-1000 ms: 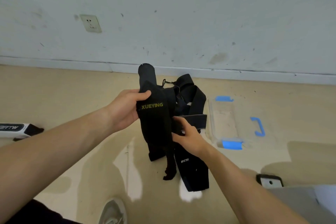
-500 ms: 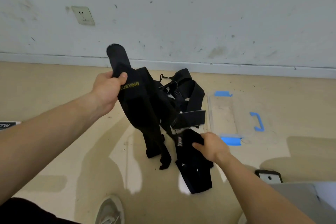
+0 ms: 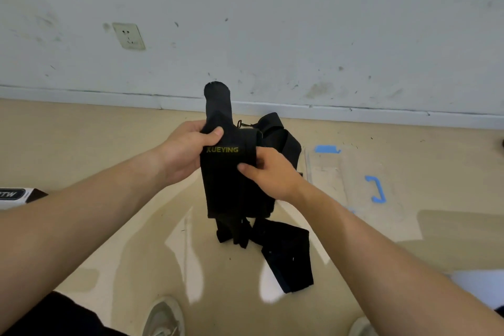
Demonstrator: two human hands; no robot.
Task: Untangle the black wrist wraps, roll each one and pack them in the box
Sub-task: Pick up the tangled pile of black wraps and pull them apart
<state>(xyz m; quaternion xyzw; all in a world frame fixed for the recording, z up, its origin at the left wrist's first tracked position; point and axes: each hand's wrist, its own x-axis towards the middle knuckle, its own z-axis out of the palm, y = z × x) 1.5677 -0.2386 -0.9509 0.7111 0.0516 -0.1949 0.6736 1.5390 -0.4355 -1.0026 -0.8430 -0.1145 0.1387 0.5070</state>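
Presently: wraps (image 3: 231, 180), tangled, held above floor (image 3: 109, 150). Left hand (image 3: 185, 150) clamped at top; right hand (image 3: 268, 174) pinched on side. Step: untangling. Next: one strap to be separated. Box (image 3: 351, 180) lies right.

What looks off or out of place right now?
The wrist wraps are one knotted black bundle, held between the left hand and right hand, with loose ends dangling. The clear box lies on the floor, nothing visibly inside. The wall is scuffed.
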